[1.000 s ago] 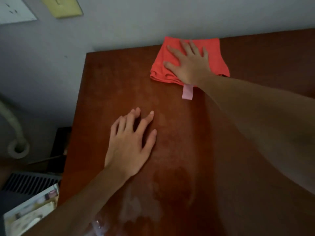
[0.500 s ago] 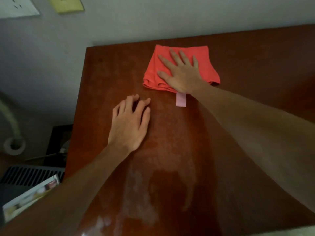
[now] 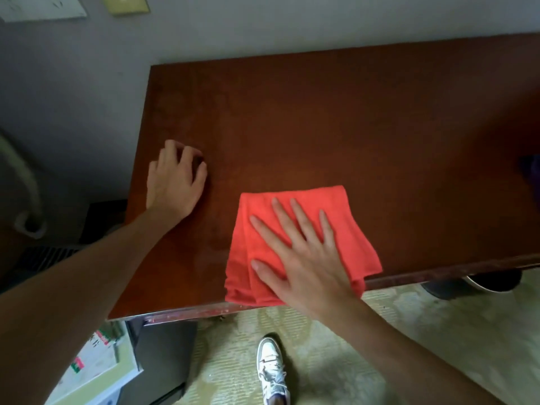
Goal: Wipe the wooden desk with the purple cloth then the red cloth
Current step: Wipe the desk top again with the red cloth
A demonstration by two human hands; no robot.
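Observation:
The folded red cloth [image 3: 347, 220] lies on the dark wooden desk [image 3: 321, 118], close to its near edge. My right hand [image 3: 304, 252] presses flat on the cloth with fingers spread. Resting on the bare wood near the desk's left edge, my left hand [image 3: 175, 182] has its fingers loosely curled and holds nothing. A dark purple shape, perhaps the purple cloth [image 3: 530, 173], shows at the far right edge of the desk, mostly cut off by the frame.
A grey wall runs behind the desk. Below the near edge are a pale carpet, my white shoe [image 3: 271, 372], a dark cabinet [image 3: 163, 361] with printed paper [image 3: 96, 366] beside it, and a round dark bin [image 3: 482, 283] under the right side.
My right hand has dragged the red cloth from the desk's far edge toward the near edge. My left hand stayed near the left side and curled its fingers.

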